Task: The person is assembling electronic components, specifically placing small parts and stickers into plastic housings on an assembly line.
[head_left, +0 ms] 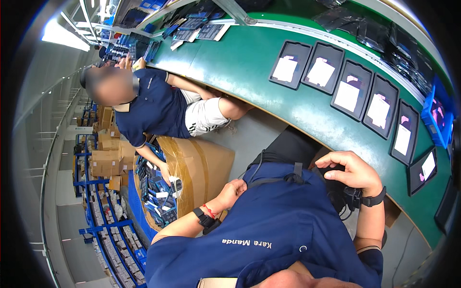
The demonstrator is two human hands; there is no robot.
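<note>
At my waist, my left hand is closed, its fingers curled against the side of my navy shirt. Whatever its fingertips may pinch is hidden. A dark strap crosses the shirt beside it. My right hand is held over my lap near the table edge, palm inward, with bent fingers apart and nothing visible in them. Both wrists wear black bands, the right one with a small device. Beyond the right hand, several black trays holding white sheets and pink pieces lie in a row on the green table.
A blue bin stands at the table's right end. Dark plastic-wrapped packs line the shelf behind the trays. On my left, a large carton holds many small boxes; a seated co-worker reaches into it. Racks and cartons stand farther left.
</note>
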